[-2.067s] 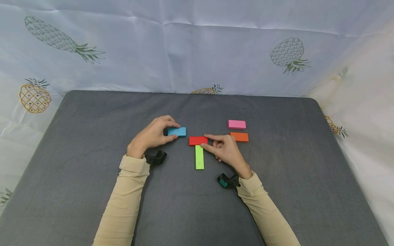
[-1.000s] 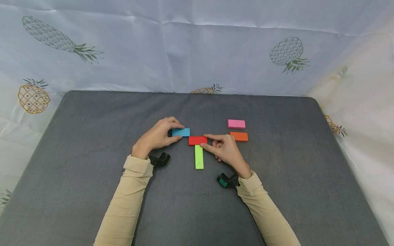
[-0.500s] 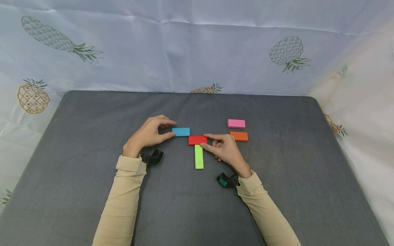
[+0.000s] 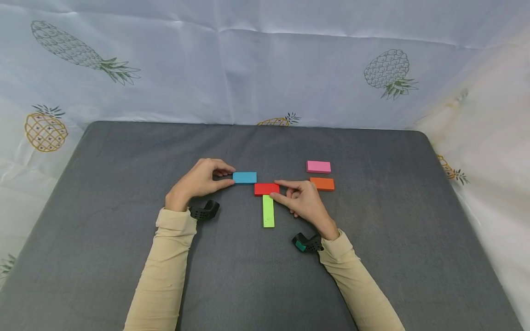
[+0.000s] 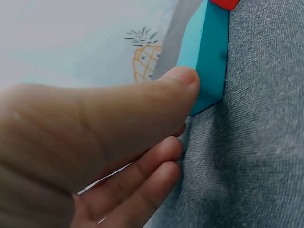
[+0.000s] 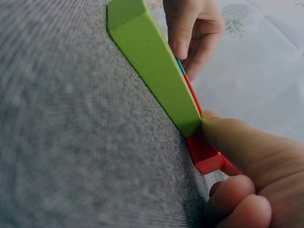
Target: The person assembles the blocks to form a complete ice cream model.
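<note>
My left hand (image 4: 200, 177) holds the left end of a blue block (image 4: 245, 178) between thumb and index finger. In the left wrist view the thumb lies against the near side of this blue block (image 5: 211, 57). With thumb and index finger, my right hand (image 4: 305, 197) pinches the right end of a red block (image 4: 265, 189). The blue block's right end meets the red block's far left corner. A lime green block (image 4: 268, 212) runs from the red block's near side toward me. In the right wrist view the green block (image 6: 154, 71) abuts the red block (image 6: 204, 151).
A pink block (image 4: 318, 167) and an orange block (image 4: 322, 184) lie apart, one behind the other, right of the red block. Grey cloth covers the table (image 4: 372, 276). A pineapple-print curtain (image 4: 265, 69) hangs behind it.
The blue block slid right until it met the red block. My left hand then drew back to the block's left end. My right hand stayed on the red block.
</note>
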`<state>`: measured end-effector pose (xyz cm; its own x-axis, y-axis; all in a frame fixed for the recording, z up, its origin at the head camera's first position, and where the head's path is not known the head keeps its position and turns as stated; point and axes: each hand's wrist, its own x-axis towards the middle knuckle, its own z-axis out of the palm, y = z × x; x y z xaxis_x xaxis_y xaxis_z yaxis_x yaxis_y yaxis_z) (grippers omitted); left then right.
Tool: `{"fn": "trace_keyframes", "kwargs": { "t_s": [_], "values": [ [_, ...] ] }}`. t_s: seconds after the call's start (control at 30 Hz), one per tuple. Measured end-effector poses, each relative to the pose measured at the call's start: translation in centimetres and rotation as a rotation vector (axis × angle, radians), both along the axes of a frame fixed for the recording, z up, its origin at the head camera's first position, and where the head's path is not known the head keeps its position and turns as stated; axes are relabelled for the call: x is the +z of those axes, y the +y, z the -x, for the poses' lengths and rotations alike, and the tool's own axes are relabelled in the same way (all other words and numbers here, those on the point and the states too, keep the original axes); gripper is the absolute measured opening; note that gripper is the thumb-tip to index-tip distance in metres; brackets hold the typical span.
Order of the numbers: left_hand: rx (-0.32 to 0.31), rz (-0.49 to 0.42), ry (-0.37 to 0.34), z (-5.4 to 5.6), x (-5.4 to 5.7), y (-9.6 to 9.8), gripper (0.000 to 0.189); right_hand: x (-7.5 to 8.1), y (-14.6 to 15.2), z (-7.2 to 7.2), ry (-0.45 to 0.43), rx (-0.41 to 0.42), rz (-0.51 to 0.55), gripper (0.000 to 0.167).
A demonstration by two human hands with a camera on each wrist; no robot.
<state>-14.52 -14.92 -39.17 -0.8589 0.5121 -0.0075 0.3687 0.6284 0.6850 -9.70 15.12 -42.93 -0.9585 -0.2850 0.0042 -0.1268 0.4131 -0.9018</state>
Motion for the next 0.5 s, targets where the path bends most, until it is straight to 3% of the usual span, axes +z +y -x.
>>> {"fn": "trace_keyframes", "kwargs": {
  "t_s": [0.5],
  "values": [
    [-0.031, -0.015, 0.033, 0.0, -0.3, 1.3, 0.031, 0.2, -0.4, 0.1, -0.027, -0.011, -0.035, 0.039]
  ]
}}
